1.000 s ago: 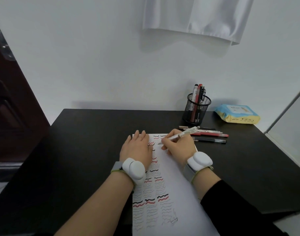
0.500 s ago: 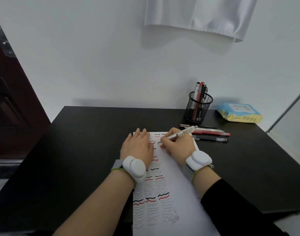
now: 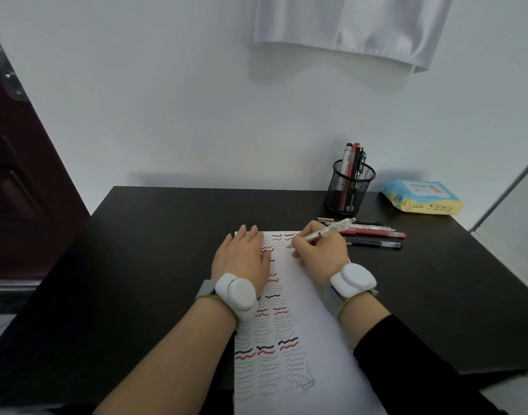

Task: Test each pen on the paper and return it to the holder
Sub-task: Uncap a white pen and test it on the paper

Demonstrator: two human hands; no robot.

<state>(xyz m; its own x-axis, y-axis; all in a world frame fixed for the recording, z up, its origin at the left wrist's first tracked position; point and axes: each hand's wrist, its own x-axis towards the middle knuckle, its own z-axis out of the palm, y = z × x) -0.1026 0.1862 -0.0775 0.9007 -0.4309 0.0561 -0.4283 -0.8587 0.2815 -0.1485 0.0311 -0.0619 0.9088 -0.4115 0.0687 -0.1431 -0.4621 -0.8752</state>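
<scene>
Left hand (image 3: pixel 244 256) flat, fingers straight, pressing paper (image 3: pixel 304 295) on black desk (image 3: pixel 155 250). Right hand (image 3: pixel 320 252) curled around clear pen (image 3: pixel 325 232), tip down on sheet's upper part among wavy strokes. Further right: loose pens (image 3: pixel 373 234) lying on desk; mesh holder (image 3: pixel 350 188) behind them, several pens upright inside.

The paper (image 3: pixel 310 324) lies on the table (image 3: pixel 137 265), both hands on its far end. The holder (image 3: pixel 349 190) stands behind and right, loose pens (image 3: pixel 373 235) before it, a packet (image 3: pixel 421 197) further right.

Soft, even, dimmish light; faint shadows on the wall (image 3: pixel 167 100); wide-angle bending at edges.
</scene>
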